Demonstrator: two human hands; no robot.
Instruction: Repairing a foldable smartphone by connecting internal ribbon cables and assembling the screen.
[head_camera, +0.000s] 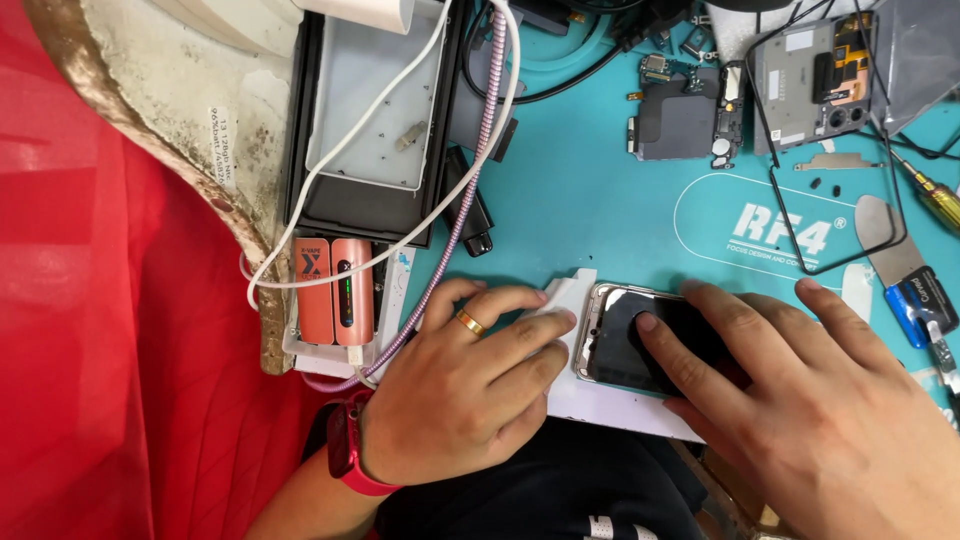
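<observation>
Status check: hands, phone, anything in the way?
Left hand pressing white cloth beside phone. Right hand flat on its screen. Metal spatula lies clear.

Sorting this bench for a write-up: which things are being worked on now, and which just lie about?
In hand:
- phone, under the right hand
- white sheet beneath it, pressed by the left hand

Lying about:
- circuit boards
- screwdriver
- metal spatula
- pink power bank
- white cable
</observation>
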